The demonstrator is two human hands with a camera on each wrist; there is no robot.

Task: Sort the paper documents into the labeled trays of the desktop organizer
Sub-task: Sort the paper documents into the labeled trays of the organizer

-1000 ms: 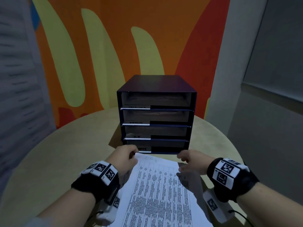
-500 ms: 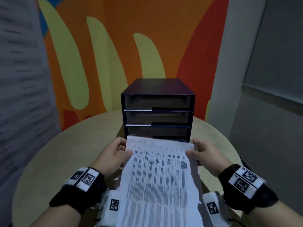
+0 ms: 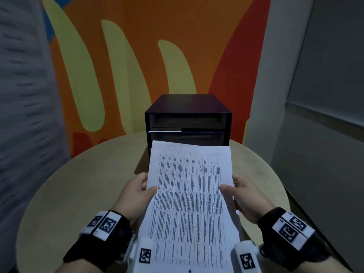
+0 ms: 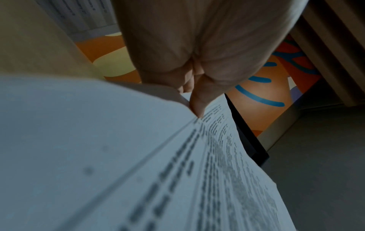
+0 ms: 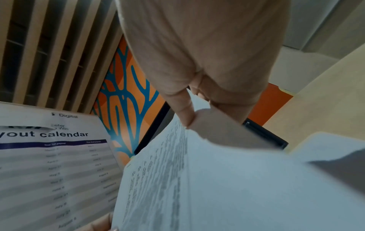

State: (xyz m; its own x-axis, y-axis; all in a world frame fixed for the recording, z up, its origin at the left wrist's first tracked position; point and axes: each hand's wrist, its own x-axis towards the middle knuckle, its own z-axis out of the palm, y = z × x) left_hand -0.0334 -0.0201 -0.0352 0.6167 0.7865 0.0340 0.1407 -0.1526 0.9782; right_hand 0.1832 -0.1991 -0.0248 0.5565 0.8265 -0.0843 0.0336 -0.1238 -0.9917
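Your left hand pinches the left edge of the printed sheet, thumb on top, the other fingers curled beneath. Your right hand pinches the right edge the same way, thumb on the print. The sheet is lifted off the round surface and tilts up beyond your fingers, its far edge in front of the dark organizer, covering the lower trays; 2 upper trays show. In the right wrist view a second sheet headed "calendar" lies left of your fingers.
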